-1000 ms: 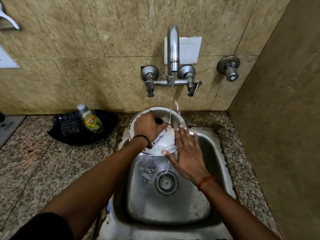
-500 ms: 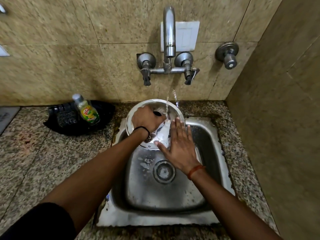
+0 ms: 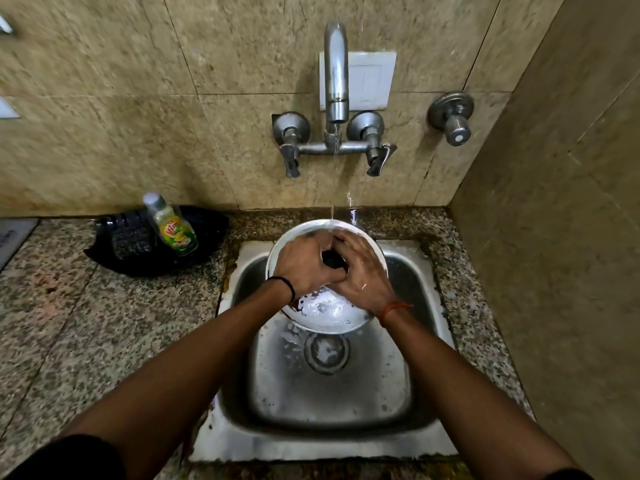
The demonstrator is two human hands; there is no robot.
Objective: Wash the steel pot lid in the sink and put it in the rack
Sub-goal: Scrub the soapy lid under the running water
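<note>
Rinsing the steel pot lid (image 3: 327, 311) under the tap (image 3: 335, 74), centre of the frame above the sink (image 3: 322, 441).
Both the left hand (image 3: 304, 266) and the right hand (image 3: 362, 275) were curled around its black knob (image 3: 331, 258); tilting the smooth, domed, sudsy disc would have let the thin stream sheet off.
</note>
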